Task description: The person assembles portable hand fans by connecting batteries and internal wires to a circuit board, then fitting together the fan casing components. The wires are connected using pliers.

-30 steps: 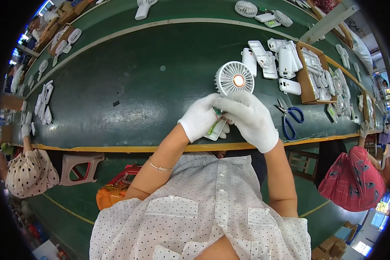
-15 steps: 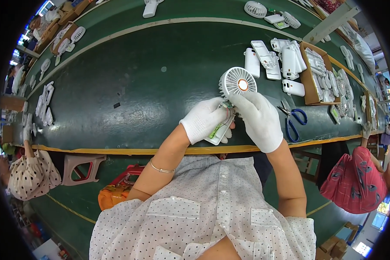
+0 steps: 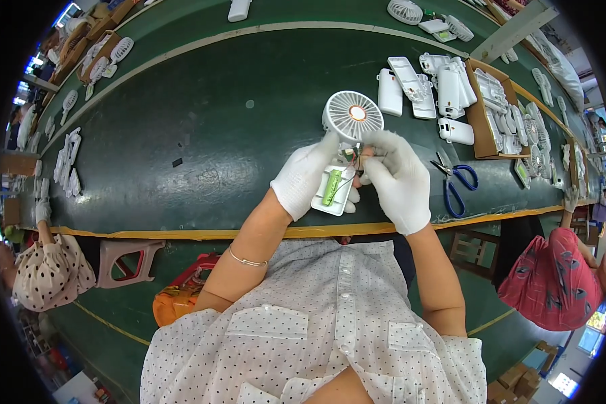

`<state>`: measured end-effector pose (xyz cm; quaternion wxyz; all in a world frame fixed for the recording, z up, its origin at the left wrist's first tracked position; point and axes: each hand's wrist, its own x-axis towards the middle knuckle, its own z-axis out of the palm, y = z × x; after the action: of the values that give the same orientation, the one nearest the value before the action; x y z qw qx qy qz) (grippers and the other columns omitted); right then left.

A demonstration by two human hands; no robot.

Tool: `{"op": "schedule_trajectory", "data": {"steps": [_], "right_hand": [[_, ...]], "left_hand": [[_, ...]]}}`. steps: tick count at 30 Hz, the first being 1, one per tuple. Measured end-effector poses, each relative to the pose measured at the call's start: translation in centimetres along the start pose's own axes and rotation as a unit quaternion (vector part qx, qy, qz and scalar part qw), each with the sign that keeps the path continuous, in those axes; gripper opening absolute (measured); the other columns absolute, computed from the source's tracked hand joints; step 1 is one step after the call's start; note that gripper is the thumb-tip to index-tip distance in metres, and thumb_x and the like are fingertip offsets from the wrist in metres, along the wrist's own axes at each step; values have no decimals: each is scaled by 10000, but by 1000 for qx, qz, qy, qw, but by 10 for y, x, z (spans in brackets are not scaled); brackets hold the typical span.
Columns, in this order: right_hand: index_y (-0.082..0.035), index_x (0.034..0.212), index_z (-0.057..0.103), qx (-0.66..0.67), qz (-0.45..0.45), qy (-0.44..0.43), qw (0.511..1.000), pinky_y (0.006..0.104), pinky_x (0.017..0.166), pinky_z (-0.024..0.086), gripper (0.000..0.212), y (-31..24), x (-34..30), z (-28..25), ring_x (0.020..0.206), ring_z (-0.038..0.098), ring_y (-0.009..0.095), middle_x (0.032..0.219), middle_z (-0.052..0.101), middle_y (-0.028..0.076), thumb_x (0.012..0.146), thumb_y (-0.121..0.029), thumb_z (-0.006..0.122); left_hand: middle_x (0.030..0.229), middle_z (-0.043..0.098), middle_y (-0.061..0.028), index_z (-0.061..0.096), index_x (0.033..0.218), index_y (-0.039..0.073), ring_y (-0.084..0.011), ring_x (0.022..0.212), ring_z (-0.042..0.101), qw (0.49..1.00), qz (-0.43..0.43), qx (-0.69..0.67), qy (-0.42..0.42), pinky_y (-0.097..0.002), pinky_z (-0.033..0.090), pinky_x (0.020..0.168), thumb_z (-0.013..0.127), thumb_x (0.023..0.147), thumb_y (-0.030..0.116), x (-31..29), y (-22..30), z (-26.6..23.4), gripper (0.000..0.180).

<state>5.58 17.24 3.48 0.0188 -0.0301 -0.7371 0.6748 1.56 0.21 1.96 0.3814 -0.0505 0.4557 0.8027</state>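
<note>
A white handheld fan (image 3: 354,116) has its round grille pointing away from me and its handle lying open toward me. Inside the handle shell (image 3: 324,204) lies a green cylindrical battery (image 3: 332,187), with thin wires running up to a small circuit board (image 3: 349,154). My left hand (image 3: 304,176), in a white glove, is closed round the fan at its neck and the handle's left side. My gloved right hand (image 3: 398,180) is pinched beside the board, at the wires; its fingertips partly hide what they grip.
Blue-handled cutters (image 3: 455,187) lie right of my right hand. Beyond them are white handle shells (image 3: 390,93) and a cardboard box (image 3: 478,124) of fan parts. A small black piece (image 3: 177,162) and white parts (image 3: 67,161) lie left. Co-workers sit at both sides.
The fan has shifted left and turned so the open handle and battery show more fully. My right hand has moved down from the grille to the board and wires.
</note>
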Motion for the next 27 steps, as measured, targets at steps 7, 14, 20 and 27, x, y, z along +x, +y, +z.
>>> {"op": "schedule_trajectory", "data": {"steps": [7,14,20,27], "right_hand": [[-24,1092,694,-241,-215,-22,946,263,724,523,255,13,6,-7,811,655,140,978,663,81,880,72,589],[-63,1094,726,-278,-235,-15,931,300,711,522,286,15,6,-5,814,659,193,955,659,103,866,69,616],[-69,1106,724,-291,-218,-35,931,307,730,522,307,8,7,-6,838,664,227,967,663,110,857,73,614],[-64,1104,720,-353,-266,-46,896,313,737,520,328,13,7,-6,835,658,241,958,655,110,843,90,597]], "left_hand": [[947,689,-182,583,1160,-55,-278,735,731,999,31,27,14,-372,633,624,500,1023,431,2,-2,1,511],[949,688,-191,580,1132,-81,-289,755,732,1000,17,6,14,-357,628,641,503,1021,376,2,0,1,476],[948,686,-201,578,1130,-85,-295,768,732,1000,16,-17,0,-374,632,655,496,1022,348,0,2,-1,454],[969,684,-195,572,1126,-83,-303,789,732,999,27,-19,16,-388,637,669,498,1010,299,7,-6,-4,407]]}}
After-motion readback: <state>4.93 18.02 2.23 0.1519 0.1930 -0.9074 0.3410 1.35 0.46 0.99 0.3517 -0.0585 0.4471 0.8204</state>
